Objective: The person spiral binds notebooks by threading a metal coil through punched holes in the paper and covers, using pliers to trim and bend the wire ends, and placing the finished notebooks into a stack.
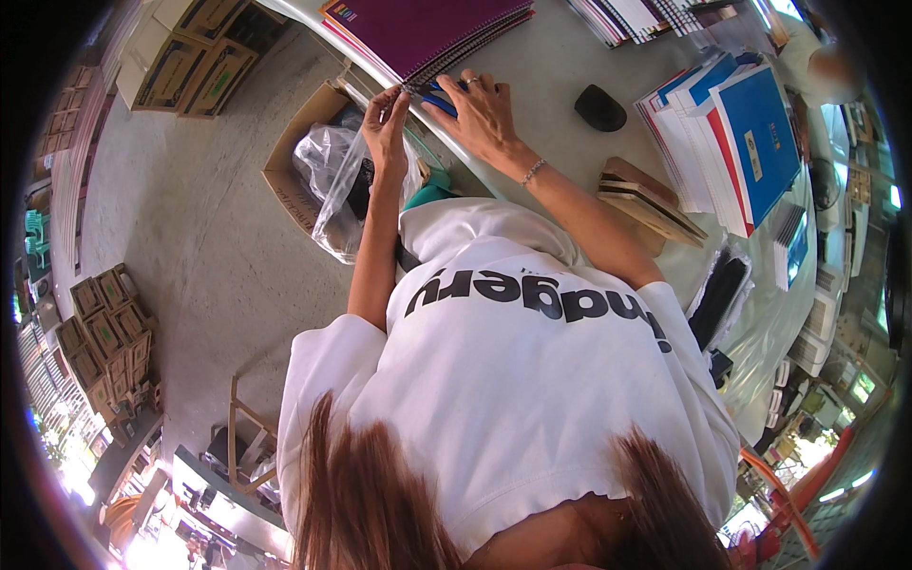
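Observation:
A stack of purple-covered spiral notebooks (427, 33) lies at the table's far left edge, its black wire binding toward me. At the near left corner of that binding, my left hand (384, 123) has thumb and fingertips pinched together. Whatever is between them is too small to make out. My right hand (483, 119), with a bracelet at the wrist, is closed around a blue-handled hand tool (441, 103) that looks like pliers. Its tip points at the same corner, close to my left fingertips. The jaws are too small to read.
Left of the table stands an open cardboard box (288, 180) with clear plastic bags (332, 157). On the table are a black computer mouse (600, 108), wooden blocks (641, 195) and stacked blue-covered notebooks (755, 142). Another person's arm (807, 57) shows at the far right. Cartons (109, 332) stand on the floor.

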### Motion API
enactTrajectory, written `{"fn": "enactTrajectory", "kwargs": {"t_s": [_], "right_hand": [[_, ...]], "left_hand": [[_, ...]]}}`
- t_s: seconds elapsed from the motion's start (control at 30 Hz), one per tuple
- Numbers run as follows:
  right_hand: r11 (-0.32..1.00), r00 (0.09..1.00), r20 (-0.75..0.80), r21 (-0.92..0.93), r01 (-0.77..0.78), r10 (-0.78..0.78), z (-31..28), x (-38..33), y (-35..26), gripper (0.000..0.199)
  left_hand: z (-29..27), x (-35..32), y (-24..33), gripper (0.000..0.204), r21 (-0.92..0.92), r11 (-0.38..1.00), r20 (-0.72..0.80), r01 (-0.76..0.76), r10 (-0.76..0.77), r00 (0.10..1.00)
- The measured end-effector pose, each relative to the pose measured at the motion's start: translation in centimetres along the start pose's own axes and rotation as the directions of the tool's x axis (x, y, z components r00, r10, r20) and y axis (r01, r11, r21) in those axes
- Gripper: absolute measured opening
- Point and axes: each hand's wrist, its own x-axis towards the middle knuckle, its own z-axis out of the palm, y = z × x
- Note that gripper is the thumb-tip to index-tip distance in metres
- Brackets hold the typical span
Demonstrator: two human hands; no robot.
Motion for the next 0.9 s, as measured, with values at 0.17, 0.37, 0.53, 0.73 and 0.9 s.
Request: {"fn": "enactTrajectory", "kwargs": {"t_s": [0.17,0.37,0.53,0.73,0.9], "right_hand": [[0.999,0.999,0.039,0.015,-0.037,0.036,-0.1,0.0,-0.1,0.046],[0.998,0.996,0.064,0.033,-0.058,0.056,0.3,-0.2,-0.3,0.046],[0.998,1.0,0.006,0.054,-0.017,0.016,0.5,-0.1,-0.2,0.043],[0.993,0.998,0.06,0.121,0.006,-0.013,0.9,0.6,0.4,0.034],[0.963,0.984,0.164,0.245,-0.113,0.073,0.5,-0.1,0.8,0.033]], "left_hand": [[0.1,-0.2,0.2,0.025,-0.003,1.0,-0.005,0.006,-0.006,1.0],[0.2,-0.2,0.2,0.027,0.0,1.0,-0.017,0.015,-0.015,1.0],[0.4,-0.2,0.4,0.027,-0.008,1.0,-0.023,0.02,-0.021,1.0],[0.5,-0.1,0.5,0.024,0.048,0.999,-0.035,0.01,-0.008,0.999],[0.2,-0.1,0.5,0.02,-0.073,0.995,-0.053,0.067,-0.071,0.996]]}}
